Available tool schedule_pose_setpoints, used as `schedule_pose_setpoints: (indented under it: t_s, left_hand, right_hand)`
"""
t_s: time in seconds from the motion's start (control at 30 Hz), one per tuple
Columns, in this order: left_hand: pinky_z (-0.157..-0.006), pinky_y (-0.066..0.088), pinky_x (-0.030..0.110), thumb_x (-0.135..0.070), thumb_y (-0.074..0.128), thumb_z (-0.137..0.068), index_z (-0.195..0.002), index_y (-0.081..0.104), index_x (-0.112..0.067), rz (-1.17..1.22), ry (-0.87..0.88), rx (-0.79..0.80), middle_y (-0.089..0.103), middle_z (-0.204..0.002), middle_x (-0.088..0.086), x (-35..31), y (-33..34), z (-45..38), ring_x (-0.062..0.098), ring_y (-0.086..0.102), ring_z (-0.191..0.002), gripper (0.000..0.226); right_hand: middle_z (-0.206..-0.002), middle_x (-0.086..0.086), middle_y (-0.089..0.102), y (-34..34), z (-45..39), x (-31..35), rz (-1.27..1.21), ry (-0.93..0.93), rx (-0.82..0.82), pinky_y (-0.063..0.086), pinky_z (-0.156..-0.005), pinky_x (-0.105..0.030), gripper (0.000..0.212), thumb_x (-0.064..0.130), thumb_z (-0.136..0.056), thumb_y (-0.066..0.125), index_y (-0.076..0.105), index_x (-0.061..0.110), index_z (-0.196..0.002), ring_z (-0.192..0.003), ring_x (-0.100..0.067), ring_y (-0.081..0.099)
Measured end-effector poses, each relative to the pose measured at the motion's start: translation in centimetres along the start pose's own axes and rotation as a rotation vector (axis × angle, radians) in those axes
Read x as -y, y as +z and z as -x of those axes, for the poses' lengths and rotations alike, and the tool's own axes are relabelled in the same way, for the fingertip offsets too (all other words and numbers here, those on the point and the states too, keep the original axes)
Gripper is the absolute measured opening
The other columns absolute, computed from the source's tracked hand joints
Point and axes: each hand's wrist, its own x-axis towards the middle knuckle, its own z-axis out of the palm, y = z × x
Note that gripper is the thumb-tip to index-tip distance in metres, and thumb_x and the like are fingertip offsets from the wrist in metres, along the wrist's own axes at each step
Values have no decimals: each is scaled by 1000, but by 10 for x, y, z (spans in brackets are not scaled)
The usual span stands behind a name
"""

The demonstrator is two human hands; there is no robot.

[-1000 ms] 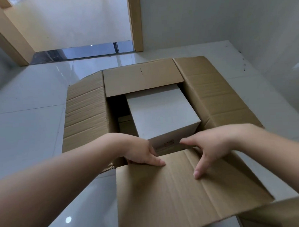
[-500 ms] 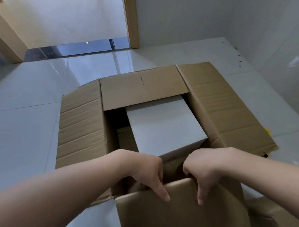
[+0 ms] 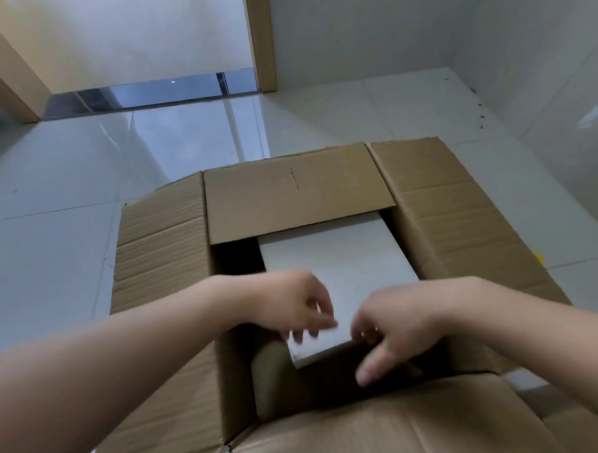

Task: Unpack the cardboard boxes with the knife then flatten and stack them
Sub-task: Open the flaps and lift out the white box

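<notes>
A large brown cardboard box [image 3: 162,266] stands open on the floor with its flaps spread outward. Inside it sits a smaller white box [image 3: 340,262], partly under the far flap [image 3: 296,188]. My left hand [image 3: 294,305] hovers over the near edge of the white box, fingers loosely curled and holding nothing. My right hand [image 3: 394,328] is over the white box's near right corner, fingers spread and relaxed, motion-blurred. The near flap [image 3: 385,428] lies folded toward me. No knife is in view.
Glossy white floor tiles [image 3: 52,257] surround the box. A white wall [image 3: 487,29] rises at the back and right, with a wood-framed doorway [image 3: 262,39] at the far left. A small yellow object [image 3: 538,257] peeks out past the right flap.
Both hands have let go of the near flap and moved forward over the white box. The near flap has dropped toward me, and the view has shifted closer over the box.
</notes>
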Motion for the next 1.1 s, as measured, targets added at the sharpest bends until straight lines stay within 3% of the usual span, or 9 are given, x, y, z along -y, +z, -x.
schedule_pose_setpoints:
  t_s: [0.1, 0.17, 0.27, 0.33, 0.43, 0.57, 0.93, 1.0, 1.1]
  left_hand:
    - [-84, 45, 17, -38, 54, -92, -121, 62, -26, -191, 17, -389, 65, -111, -10, 11, -18, -7, 8, 60, -102, 33]
    - [-103, 33, 23, -43, 52, -93, -139, 46, -23, -239, -19, -418, 48, -140, -5, 20, -22, -13, 15, 45, -127, 50]
    - [-102, 37, 35, -51, 47, -93, -142, 33, -18, -249, -159, -359, 43, -136, 5, 32, -19, -22, 27, 44, -123, 61]
    - [-96, 37, 39, -55, 45, -92, -134, 34, -17, -341, -220, -416, 45, -127, 9, 38, -18, -22, 31, 46, -118, 57]
    - [-109, 25, 42, -50, 47, -90, -144, 24, -18, -514, -105, -695, 39, -139, 9, 46, -25, -14, 32, 37, -128, 67]
    - [-116, 0, 41, -40, 51, -88, -150, 18, -15, -686, 36, -1013, 14, -158, 10, 52, -80, -11, 27, 9, -145, 75]
    - [-116, -4, 52, -55, 49, -88, -151, -5, -25, -579, -333, -845, -19, -158, 3, 90, -170, -74, 25, -17, -145, 89]
    - [-116, 0, 52, -54, 47, -89, -151, -1, -26, -514, -371, -792, -11, -160, 3, 97, -170, -85, 26, -10, -146, 83]
    - [-108, 28, 48, -51, 43, -92, -139, 32, -24, -499, -369, -725, 34, -148, 3, 111, -170, -96, 28, 31, -136, 56]
  right_hand:
    - [-116, 6, 58, -32, -27, -11, 60, 12, -310, 48, -87, -33, 52, 59, -89, 50, 54, 25, -128, -103, -15, 56]
    - [-134, -2, 47, -28, -41, -14, 157, 37, -347, 44, -97, -39, 50, 52, -95, 43, 47, 21, -134, -119, -22, 49]
    - [-151, -15, 24, -37, -63, -23, 128, 123, -345, 32, -109, -41, 59, 50, -98, 37, 28, 16, -145, -135, -31, 32]
    - [-144, -17, 30, -44, -72, -26, 92, 203, -382, 30, -107, -42, 63, 52, -97, 38, 24, 17, -147, -129, -34, 34]
    - [-141, -18, 31, -56, -70, -33, 123, 232, -629, 25, -110, -44, 69, 53, -93, 43, 20, 18, -148, -130, -37, 31]
    - [-158, -19, -11, -94, -71, -45, 171, 205, -893, 4, -118, -46, 75, 49, -95, 43, 5, 19, -153, -145, -36, -6]
    - [-160, -6, -17, -181, -156, -57, 97, 321, -717, -3, -118, -49, 81, 64, -92, 32, -9, 27, -152, -145, -31, -17]
    - [-160, -3, -15, -178, -167, -64, 34, 363, -640, -3, -118, -49, 84, 67, -91, 33, -8, 27, -152, -146, -30, -14]
    - [-162, 1, -2, -171, -186, -73, 69, 388, -582, -3, -118, -49, 87, 71, -88, 33, -2, 26, -153, -147, -26, -4]
